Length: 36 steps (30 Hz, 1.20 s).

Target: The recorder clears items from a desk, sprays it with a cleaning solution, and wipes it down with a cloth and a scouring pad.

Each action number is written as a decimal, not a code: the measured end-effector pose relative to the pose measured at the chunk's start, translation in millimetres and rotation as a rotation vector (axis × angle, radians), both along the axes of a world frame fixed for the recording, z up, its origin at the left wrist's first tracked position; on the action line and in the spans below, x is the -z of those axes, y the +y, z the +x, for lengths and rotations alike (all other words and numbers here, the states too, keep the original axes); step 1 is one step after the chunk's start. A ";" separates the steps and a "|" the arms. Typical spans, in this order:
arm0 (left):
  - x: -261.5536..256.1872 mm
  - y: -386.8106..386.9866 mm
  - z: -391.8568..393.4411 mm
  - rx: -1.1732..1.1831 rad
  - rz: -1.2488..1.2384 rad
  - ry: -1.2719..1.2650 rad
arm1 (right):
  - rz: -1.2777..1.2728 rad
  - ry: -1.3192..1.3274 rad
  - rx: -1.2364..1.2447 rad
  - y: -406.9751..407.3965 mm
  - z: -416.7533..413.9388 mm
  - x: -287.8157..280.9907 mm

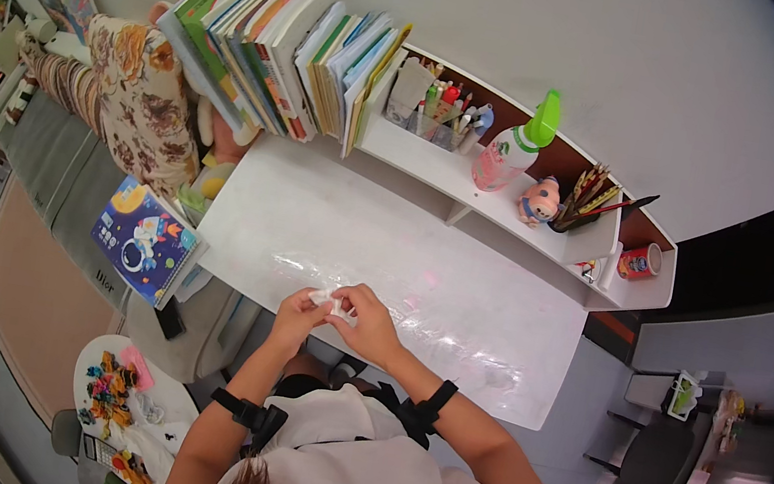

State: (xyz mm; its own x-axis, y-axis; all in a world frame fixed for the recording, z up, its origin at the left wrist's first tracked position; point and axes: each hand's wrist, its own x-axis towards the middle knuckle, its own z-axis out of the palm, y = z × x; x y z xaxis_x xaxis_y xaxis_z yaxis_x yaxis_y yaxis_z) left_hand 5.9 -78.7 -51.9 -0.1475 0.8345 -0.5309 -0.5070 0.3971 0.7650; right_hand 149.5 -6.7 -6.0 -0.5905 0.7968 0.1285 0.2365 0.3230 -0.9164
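Note:
Near the front edge of the white desk (360, 222), both hands meet at a small white object (325, 298), whose kind I cannot tell. My left hand (299, 315) pinches its left end between thumb and fingers. From the right, my right hand (368, 324) grips the other end, with its fingers bent around it. The fingers hide part of the object. Black straps circle both forearms.
A shelf (407, 162) along the desk's back bears a spray bottle (503, 158), a pig figurine (540, 201), pens and pencils. Books (267, 40) stand at the back left. An astronaut notebook (144, 241) lies left of the desk.

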 end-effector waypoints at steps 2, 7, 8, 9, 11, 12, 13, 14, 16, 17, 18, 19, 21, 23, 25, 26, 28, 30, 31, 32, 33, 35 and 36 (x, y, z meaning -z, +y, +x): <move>1.1 -0.5 -6.1 0.123 -0.028 0.101 | -0.085 -0.097 -0.022 0.9 1.7 3.8; -32.7 -11.0 -13.5 -0.013 0.028 0.023 | -0.038 -0.069 0.439 70.9 30.8 27.7; -28.4 -18.9 -26.6 -0.087 -0.034 -0.038 | 0.125 -0.069 0.588 97.9 45.5 29.7; -23.9 -29.6 -38.9 -0.168 -0.097 -0.097 | 0.217 -0.053 0.721 122.9 57.8 27.8; -8.8 -53.0 -56.8 -0.220 -0.132 -0.096 | 0.403 -0.166 0.843 171.7 95.8 36.1; -0.9 -68.5 -66.7 -0.280 -0.167 -0.095 | 0.356 -0.165 0.859 183.4 98.3 26.7; 2.9 -76.9 -69.7 -0.294 -0.194 -0.095 | 0.436 -0.210 0.891 198.3 113.3 32.4; 6.2 -87.9 -72.6 -0.328 -0.208 -0.086 | 0.459 -0.202 0.887 209.5 120.6 33.4; 13.0 -106.5 -78.5 -0.311 -0.277 -0.146 | 0.559 -0.324 0.865 226.6 137.1 44.2; 19.8 -119.5 -81.2 -0.331 -0.293 -0.184 | 0.687 -0.419 0.835 230.7 140.9 50.4; 24.6 -132.7 -83.8 -0.364 -0.302 -0.178 | 0.676 -0.405 0.805 230.0 135.6 52.4; 29.4 -145.6 -86.3 -0.399 -0.355 -0.206 | 0.672 -0.478 0.787 229.4 132.6 53.0; 36.5 -167.5 -90.8 -0.450 -0.415 -0.238 | 0.665 -0.551 0.749 218.9 119.8 47.7; 42.0 -185.9 -94.6 -0.512 -0.435 -0.268 | 0.683 -0.557 0.809 205.8 108.3 37.6; 52.1 -204.2 -102.4 -0.570 -0.451 -0.311 | 0.702 -0.532 0.798 190.9 99.1 29.7; 56.3 -208.6 -106.6 -0.600 -0.459 -0.354 | 0.728 -0.514 0.814 184.0 99.3 24.2; 51.9 -211.3 -119.5 -0.707 -0.503 -0.291 | 0.774 -0.512 0.791 165.6 96.6 18.7; 50.6 -209.7 -136.4 -0.790 -0.539 -0.223 | 0.609 -0.474 0.805 143.9 95.7 13.9; 50.4 -210.1 -147.7 -0.868 -0.448 -0.037 | 0.607 -0.477 0.817 132.4 93.5 11.5; 50.2 -206.4 -159.6 -0.928 -0.348 0.148 | 0.520 -0.452 0.795 117.8 92.1 7.3; 42.2 -192.3 -169.1 -0.891 -0.346 0.150 | 0.431 -0.433 0.783 102.5 93.5 6.4; 23.2 -161.6 -187.4 -0.797 -0.112 0.543 | 0.402 -0.448 0.834 75.4 99.0 6.8; 19.9 -148.2 -199.9 -0.749 -0.095 0.535 | 0.380 -0.450 0.851 62.0 100.8 6.5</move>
